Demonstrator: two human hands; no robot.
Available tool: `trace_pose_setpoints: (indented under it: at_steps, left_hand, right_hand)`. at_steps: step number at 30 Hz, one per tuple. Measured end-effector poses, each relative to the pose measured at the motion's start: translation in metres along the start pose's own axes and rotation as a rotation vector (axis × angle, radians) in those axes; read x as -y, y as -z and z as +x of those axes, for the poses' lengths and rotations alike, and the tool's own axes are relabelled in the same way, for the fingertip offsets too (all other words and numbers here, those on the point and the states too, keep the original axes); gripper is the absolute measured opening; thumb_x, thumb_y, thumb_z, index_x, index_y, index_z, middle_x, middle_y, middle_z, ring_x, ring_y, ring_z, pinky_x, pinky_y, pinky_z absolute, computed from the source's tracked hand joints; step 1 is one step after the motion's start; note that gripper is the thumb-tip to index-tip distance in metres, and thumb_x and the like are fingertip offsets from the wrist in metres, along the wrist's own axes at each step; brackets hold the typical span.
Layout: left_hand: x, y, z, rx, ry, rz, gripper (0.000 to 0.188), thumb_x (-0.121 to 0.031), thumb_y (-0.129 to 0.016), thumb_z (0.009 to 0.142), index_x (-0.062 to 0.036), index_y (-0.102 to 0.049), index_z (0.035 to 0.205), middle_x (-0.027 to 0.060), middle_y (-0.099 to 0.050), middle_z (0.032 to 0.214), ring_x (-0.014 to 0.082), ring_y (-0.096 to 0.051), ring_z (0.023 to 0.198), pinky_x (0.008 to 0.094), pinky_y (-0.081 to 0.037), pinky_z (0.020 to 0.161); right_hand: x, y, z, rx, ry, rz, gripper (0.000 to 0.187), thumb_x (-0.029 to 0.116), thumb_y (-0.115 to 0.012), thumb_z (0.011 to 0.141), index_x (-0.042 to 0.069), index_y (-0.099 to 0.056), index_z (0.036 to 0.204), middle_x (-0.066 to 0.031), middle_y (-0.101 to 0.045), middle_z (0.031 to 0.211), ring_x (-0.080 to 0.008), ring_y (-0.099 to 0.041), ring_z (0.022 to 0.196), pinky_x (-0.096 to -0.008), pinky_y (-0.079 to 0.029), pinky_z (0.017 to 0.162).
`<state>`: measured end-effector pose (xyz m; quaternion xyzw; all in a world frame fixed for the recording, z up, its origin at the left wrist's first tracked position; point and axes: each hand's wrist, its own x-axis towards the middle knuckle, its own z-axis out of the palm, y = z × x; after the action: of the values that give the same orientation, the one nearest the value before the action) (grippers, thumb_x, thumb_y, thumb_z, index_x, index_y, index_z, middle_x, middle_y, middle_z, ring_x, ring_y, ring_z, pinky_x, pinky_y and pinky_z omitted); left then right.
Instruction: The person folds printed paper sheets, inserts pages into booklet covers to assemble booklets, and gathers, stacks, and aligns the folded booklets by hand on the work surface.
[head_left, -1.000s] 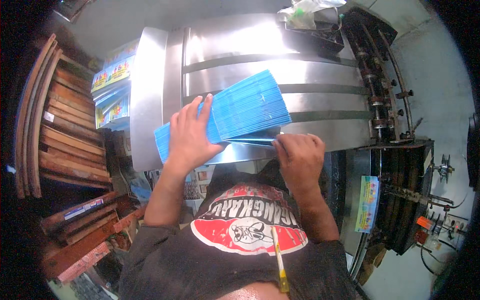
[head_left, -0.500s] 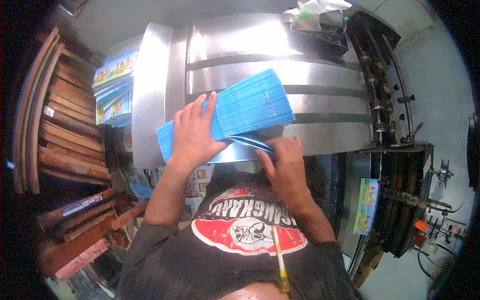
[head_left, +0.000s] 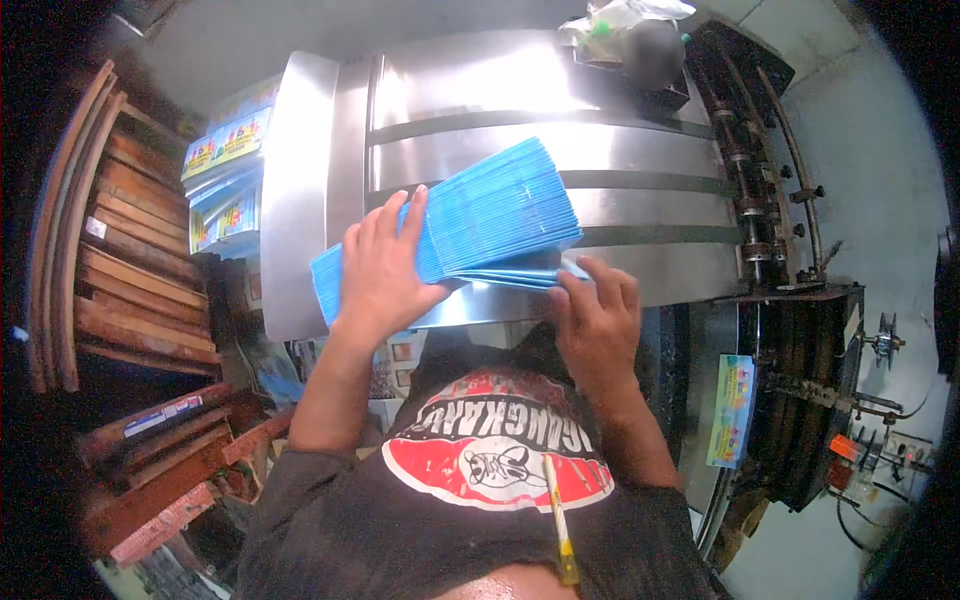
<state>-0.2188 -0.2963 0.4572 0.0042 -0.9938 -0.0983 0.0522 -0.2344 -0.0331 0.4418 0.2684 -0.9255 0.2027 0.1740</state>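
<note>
A thick fanned stack of blue sheets [head_left: 495, 215] lies on the shiny steel machine table [head_left: 520, 120]. My left hand [head_left: 380, 265] presses flat on the stack's left end, fingers spread. My right hand [head_left: 595, 315] is at the stack's near right corner, its fingers curled under and pinching the lowest sheets at the edge.
Wooden boards [head_left: 120, 250] are stacked on racks at the left. Printed blue booklets [head_left: 225, 175] are piled beside the table's left edge. A chain and roller mechanism [head_left: 760, 180] runs along the table's right side. A bag and a dark round object [head_left: 640, 40] sit at the far edge.
My right hand moved from resting beside the stack to its near right corner and now pinches the bottom sheets. My left hand stayed on top.
</note>
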Motion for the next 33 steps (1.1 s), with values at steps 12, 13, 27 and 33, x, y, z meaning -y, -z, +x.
trace_pose_setpoints:
  at_steps: [12, 13, 27, 33]
  left_hand:
    - [-0.002, 0.001, -0.003, -0.013, -0.005, 0.010, 0.103, -0.045, -0.081, 0.066, -0.0067, -0.035, 0.149, 0.0178, -0.043, 0.141, 0.0335, -0.042, 0.129, 0.0473, -0.030, 0.108]
    - [-0.002, 0.001, -0.003, -0.006, -0.012, 0.007, 0.103, -0.045, -0.081, 0.066, -0.0070, -0.034, 0.149, 0.0176, -0.043, 0.141, 0.0335, -0.042, 0.129, 0.0474, -0.030, 0.108]
    - [0.000, 0.001, -0.002, 0.020, -0.024, 0.065, 0.104, -0.048, -0.079, 0.067, -0.0075, -0.032, 0.150, 0.0160, -0.041, 0.142, 0.0356, -0.044, 0.128, 0.0488, -0.032, 0.107]
    - [0.000, 0.000, -0.004, -0.006, -0.048, 0.030, 0.104, -0.047, -0.079, 0.066, -0.0071, -0.032, 0.150, 0.0170, -0.041, 0.143, 0.0364, -0.042, 0.131, 0.0499, -0.030, 0.109]
  right_hand:
    - [-0.046, 0.025, 0.047, 0.614, 0.203, 0.434, 0.031, 0.000, -0.061, 0.081, 0.007, -0.067, 0.111, -0.0156, -0.068, 0.105, -0.0343, -0.067, 0.092, -0.0406, -0.055, 0.079]
    - [-0.049, 0.025, 0.050, 0.741, 0.194, 0.463, 0.031, 0.000, -0.060, 0.081, 0.007, -0.068, 0.110, -0.0162, -0.068, 0.105, -0.0344, -0.068, 0.092, -0.0394, -0.055, 0.080]
    - [-0.069, -0.036, 0.031, 0.301, 0.633, 0.606, 0.024, 0.013, -0.059, 0.087, 0.010, -0.062, 0.111, -0.0103, -0.068, 0.110, -0.0262, -0.069, 0.090, -0.0369, -0.057, 0.074]
    - [-0.062, -0.020, 0.030, 0.265, 0.285, 0.733, 0.020, 0.016, -0.071, 0.087, 0.008, -0.065, 0.104, -0.0122, -0.068, 0.101, -0.0286, -0.070, 0.079, -0.0398, -0.056, 0.066]
